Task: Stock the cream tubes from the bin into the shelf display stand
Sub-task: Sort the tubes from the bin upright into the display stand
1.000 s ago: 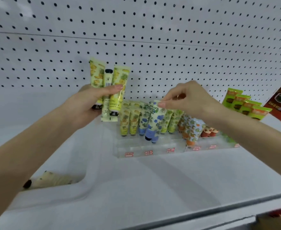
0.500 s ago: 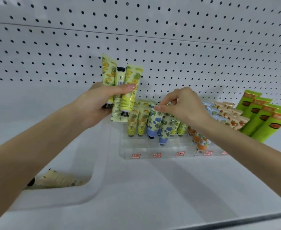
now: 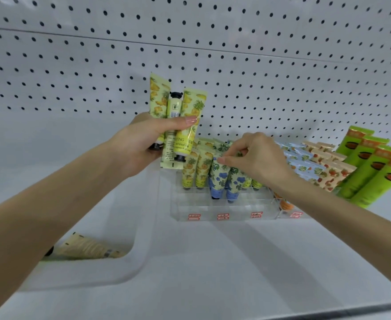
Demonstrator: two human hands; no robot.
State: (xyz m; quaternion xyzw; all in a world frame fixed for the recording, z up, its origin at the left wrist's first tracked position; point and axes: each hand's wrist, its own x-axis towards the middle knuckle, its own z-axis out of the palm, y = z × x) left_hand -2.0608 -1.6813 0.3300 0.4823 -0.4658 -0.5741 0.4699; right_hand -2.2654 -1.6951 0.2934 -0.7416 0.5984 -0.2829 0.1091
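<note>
My left hand [image 3: 141,144] grips three yellow pineapple-print cream tubes [image 3: 178,116] upright, above and left of the clear display stand [image 3: 224,211]. My right hand [image 3: 254,158] pinches the top edge of a blue-flower cream tube [image 3: 217,179] that stands cap down in the stand's middle column. Yellow tubes [image 3: 196,169] fill the stand's left column, and another blue-flower tube [image 3: 234,183] stands right beside the pinched one. A translucent bin [image 3: 129,269] sits lower left with a pale tube [image 3: 86,248] lying inside, partly hidden by my left arm.
White pegboard [image 3: 236,65] backs the shelf. Right of the stand are rows of blue and strawberry-print tubes [image 3: 323,167] and tall green tubes [image 3: 374,167]. The white shelf surface [image 3: 236,273] runs in front of the stand to its front edge.
My right hand has set the blue-flower tube deeper into the stand and shifted slightly right. The left hand keeps its three tubes, held steady. The view has panned right, showing more green tubes.
</note>
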